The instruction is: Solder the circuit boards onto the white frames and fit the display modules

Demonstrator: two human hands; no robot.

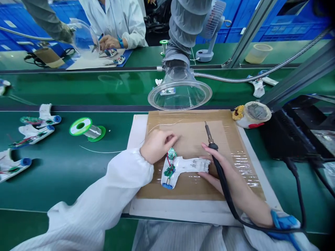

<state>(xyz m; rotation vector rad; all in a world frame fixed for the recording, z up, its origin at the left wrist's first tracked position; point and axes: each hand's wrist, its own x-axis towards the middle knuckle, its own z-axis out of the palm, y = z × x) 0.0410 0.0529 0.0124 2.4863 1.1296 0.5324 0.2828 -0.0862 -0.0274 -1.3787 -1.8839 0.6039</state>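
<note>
The left hand [158,146] curls its fingers tight on a thin solder wire [104,152]; the right hand [222,174] grips a soldering iron [209,137].

Straight ahead, beyond your hands [157,146], a green worktop [78,87] runs across, with a second green worktop [141,57] past it. A co-worker in a white coat [117,24] sits at the far one, near a white desk fan [209,38]. Blue stacked crates [288,26] line the far wall, and a grey metal frame post [251,31] rises ahead to your right.
</note>
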